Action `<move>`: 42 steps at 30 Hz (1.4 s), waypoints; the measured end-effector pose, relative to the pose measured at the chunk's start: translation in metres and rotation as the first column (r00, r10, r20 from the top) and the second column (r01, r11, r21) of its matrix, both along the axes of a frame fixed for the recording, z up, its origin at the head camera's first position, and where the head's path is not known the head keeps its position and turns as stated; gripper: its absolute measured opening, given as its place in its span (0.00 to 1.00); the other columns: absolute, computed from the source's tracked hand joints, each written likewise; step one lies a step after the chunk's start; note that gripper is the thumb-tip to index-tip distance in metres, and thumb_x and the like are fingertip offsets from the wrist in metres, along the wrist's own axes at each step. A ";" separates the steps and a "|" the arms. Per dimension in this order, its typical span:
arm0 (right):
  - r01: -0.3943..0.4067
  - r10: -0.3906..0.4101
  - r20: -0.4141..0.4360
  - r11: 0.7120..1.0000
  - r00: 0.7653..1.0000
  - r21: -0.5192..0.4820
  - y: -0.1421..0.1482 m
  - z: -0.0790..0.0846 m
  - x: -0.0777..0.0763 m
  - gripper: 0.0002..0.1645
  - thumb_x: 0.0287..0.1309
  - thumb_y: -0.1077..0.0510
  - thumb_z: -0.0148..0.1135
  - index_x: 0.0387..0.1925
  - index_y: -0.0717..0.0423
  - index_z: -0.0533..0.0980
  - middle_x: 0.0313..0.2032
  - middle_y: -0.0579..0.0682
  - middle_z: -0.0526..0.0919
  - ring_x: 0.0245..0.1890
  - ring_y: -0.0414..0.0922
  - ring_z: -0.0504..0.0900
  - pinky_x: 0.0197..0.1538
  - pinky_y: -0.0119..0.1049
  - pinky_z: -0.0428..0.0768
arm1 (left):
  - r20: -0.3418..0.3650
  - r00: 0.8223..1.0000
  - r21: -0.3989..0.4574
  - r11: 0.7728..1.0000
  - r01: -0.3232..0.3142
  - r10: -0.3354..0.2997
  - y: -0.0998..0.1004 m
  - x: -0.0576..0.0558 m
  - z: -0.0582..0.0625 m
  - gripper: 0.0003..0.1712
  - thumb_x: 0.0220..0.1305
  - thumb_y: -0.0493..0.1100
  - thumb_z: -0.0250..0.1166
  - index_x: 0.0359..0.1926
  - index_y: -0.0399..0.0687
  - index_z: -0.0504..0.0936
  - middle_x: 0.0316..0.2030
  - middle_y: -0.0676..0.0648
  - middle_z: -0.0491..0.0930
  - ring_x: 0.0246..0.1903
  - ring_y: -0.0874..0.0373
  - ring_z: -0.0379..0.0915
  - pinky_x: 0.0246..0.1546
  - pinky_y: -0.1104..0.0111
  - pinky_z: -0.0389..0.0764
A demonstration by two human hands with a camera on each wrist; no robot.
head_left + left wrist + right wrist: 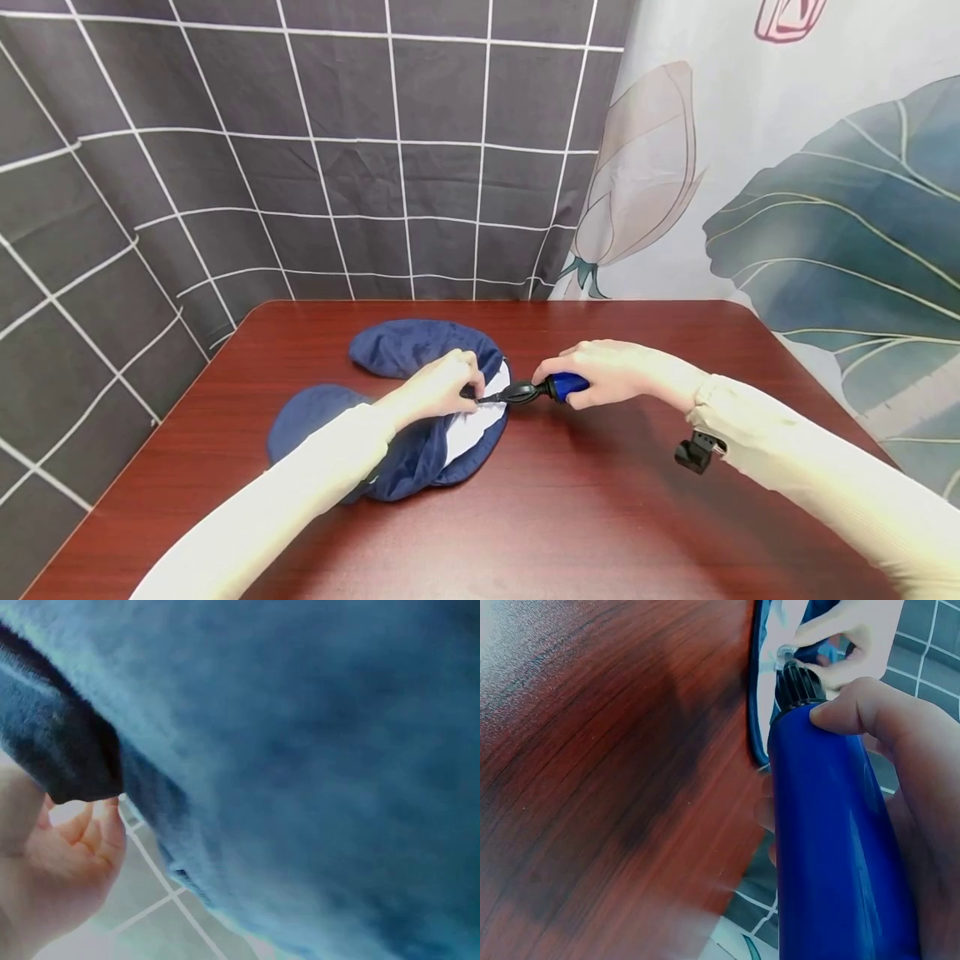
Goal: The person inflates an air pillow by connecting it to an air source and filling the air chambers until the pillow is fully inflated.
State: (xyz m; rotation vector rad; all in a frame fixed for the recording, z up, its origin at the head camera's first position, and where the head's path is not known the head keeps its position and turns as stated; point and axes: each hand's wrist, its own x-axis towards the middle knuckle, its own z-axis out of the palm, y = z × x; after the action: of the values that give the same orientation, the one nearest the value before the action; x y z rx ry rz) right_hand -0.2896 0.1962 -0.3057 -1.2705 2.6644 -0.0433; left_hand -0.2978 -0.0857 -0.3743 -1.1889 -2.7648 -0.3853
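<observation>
A navy plush neck pillow (pixel 420 346), curved in a U with a white inner part (pixel 467 429) exposed, lies on the table. My left hand (pixel 438 387) pinches its dark cloth beside the white part; in the left wrist view, navy fabric fills most of the picture. My right hand (pixel 611 373) grips a blue cylinder with a black tapered end, like a small hand pump (pixel 832 817). The pump's ribbed black nozzle (pixel 799 684) points at a clear fitting (pixel 786 652) close to the left fingertips. Its far end is hidden by the right palm.
The reddish-brown table (pixel 600 517) has rounded back corners. Behind it hangs a dark curtain with a white grid (pixel 337 175), and at the right a white curtain with leaf and flower prints (pixel 750 125). A black camera (pixel 697 452) hangs below the right wrist.
</observation>
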 end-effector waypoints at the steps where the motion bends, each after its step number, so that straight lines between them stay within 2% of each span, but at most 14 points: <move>1: -0.003 0.003 0.004 1.000 1.000 -0.004 -0.001 0.000 -0.001 0.25 0.56 0.55 0.59 0.56 0.33 0.74 0.46 0.39 0.82 0.39 0.39 0.78 0.43 0.37 0.77 | 0.008 1.000 0.023 1.000 0.009 -0.009 0.001 0.000 0.000 0.09 0.48 0.45 0.77 0.32 0.53 0.86 0.33 0.51 0.76 0.41 0.55 0.73 0.42 0.66 0.76; 6: 0.006 -0.006 0.021 1.000 1.000 -0.018 -0.004 0.000 -0.003 0.25 0.55 0.55 0.61 0.56 0.36 0.74 0.46 0.41 0.83 0.39 0.40 0.79 0.44 0.38 0.78 | 0.075 0.995 0.148 0.988 0.049 -0.060 0.009 -0.002 0.003 0.16 0.50 0.45 0.76 0.41 0.48 0.86 0.35 0.47 0.79 0.38 0.56 0.76 0.41 0.71 0.75; 11: 0.011 -0.009 0.050 0.999 0.999 -0.048 -0.008 -0.001 -0.005 0.25 0.55 0.55 0.63 0.56 0.41 0.74 0.46 0.43 0.84 0.38 0.40 0.79 0.43 0.38 0.80 | 0.124 0.988 0.220 0.974 0.059 -0.088 0.018 0.001 -0.001 0.20 0.55 0.49 0.74 0.46 0.47 0.84 0.42 0.47 0.83 0.42 0.57 0.81 0.45 0.70 0.79; 18: 0.025 -0.023 0.030 0.997 0.999 -0.070 -0.016 -0.005 -0.006 0.26 0.56 0.51 0.67 0.56 0.52 0.73 0.44 0.50 0.84 0.38 0.42 0.82 0.44 0.38 0.84 | 0.194 0.978 0.284 0.958 0.021 -0.079 0.025 -0.002 -0.010 0.18 0.57 0.46 0.74 0.47 0.47 0.83 0.41 0.49 0.87 0.38 0.59 0.83 0.44 0.71 0.80; 25: 0.047 -0.045 0.031 0.995 0.999 -0.088 -0.020 -0.002 -0.006 0.25 0.55 0.51 0.67 0.54 0.52 0.75 0.42 0.50 0.85 0.34 0.41 0.81 0.40 0.36 0.83 | 0.237 0.964 0.378 0.926 0.020 -0.118 0.026 -0.007 -0.012 0.17 0.57 0.43 0.73 0.48 0.49 0.84 0.42 0.49 0.88 0.37 0.60 0.80 0.43 0.71 0.79; 28: 0.060 -0.058 0.032 0.996 0.998 -0.072 -0.018 -0.002 -0.004 0.27 0.56 0.49 0.67 0.57 0.50 0.74 0.44 0.50 0.85 0.37 0.42 0.82 0.42 0.38 0.83 | 0.253 0.959 0.383 0.923 0.022 -0.128 0.027 -0.006 -0.010 0.16 0.58 0.42 0.73 0.48 0.48 0.84 0.41 0.48 0.87 0.37 0.59 0.80 0.44 0.69 0.80; 33: 0.108 -0.107 0.041 0.994 0.993 -0.021 -0.012 -0.001 0.002 0.34 0.55 0.44 0.68 0.63 0.42 0.71 0.49 0.50 0.84 0.43 0.46 0.82 0.45 0.44 0.83 | 0.284 0.954 0.334 0.943 -0.001 -0.100 0.030 -0.003 -0.003 0.16 0.56 0.43 0.74 0.46 0.48 0.84 0.40 0.48 0.88 0.38 0.58 0.82 0.45 0.69 0.79; 37: 0.140 -0.141 0.062 0.990 0.988 0.022 -0.005 0.003 0.006 0.38 0.51 0.42 0.69 0.65 0.38 0.69 0.51 0.50 0.83 0.46 0.48 0.82 0.45 0.47 0.83 | 0.332 0.941 0.307 0.951 -0.037 -0.070 0.033 -0.003 0.003 0.16 0.55 0.43 0.75 0.45 0.49 0.85 0.40 0.49 0.89 0.40 0.58 0.82 0.45 0.72 0.77; 42: 0.170 -0.173 0.110 0.985 0.979 0.036 0.004 0.003 0.009 0.40 0.52 0.42 0.69 0.67 0.36 0.67 0.53 0.52 0.80 0.51 0.52 0.78 0.44 0.49 0.81 | 0.376 0.926 0.294 0.953 -0.078 -0.040 0.032 -0.001 0.005 0.17 0.56 0.46 0.74 0.47 0.52 0.86 0.43 0.51 0.88 0.41 0.58 0.82 0.45 0.73 0.76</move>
State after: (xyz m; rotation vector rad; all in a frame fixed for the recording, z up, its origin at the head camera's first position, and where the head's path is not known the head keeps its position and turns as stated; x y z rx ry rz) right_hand -0.2807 0.2006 -0.3025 -0.9965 2.6596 -0.0999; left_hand -0.2990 -0.0535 -0.3692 -1.1048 -2.8681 -1.1039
